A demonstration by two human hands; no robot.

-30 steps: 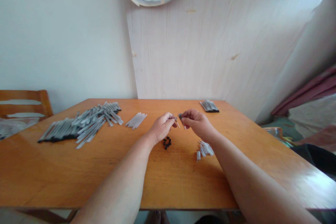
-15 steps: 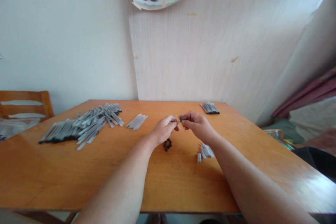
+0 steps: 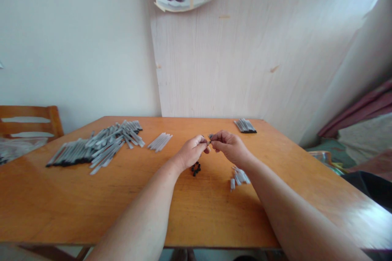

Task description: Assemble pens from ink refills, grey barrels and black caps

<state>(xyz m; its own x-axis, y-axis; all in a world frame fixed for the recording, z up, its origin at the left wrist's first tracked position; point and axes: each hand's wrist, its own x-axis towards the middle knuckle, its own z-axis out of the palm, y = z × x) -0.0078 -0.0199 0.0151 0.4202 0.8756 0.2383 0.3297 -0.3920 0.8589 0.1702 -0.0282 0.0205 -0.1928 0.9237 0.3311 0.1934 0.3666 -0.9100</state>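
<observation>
My left hand (image 3: 193, 149) and my right hand (image 3: 228, 143) meet above the middle of the table, fingertips almost touching. Both are closed in a pinch around something small and dark between them, too small to name. Just beyond the fingertips shows a little cluster of grey, shiny pieces (image 3: 210, 136). Below my left hand lies a group of small black caps (image 3: 195, 169). Beside my right forearm rests a small pile of short whitish, translucent tubes (image 3: 241, 176), with one short tube (image 3: 232, 184) apart from it.
On the wooden table (image 3: 137, 208), a large heap of translucent tubes (image 3: 107, 140), some black-ended, lies at the left. A neat row of tubes (image 3: 160, 142) is nearer the middle. Black-ended tubes (image 3: 245, 125) lie at the back right. A wooden chair (image 3: 30, 113) stands at left.
The fingertips of my two hands have come slightly closer together around the small dark piece. Nothing else on the table has visibly moved.
</observation>
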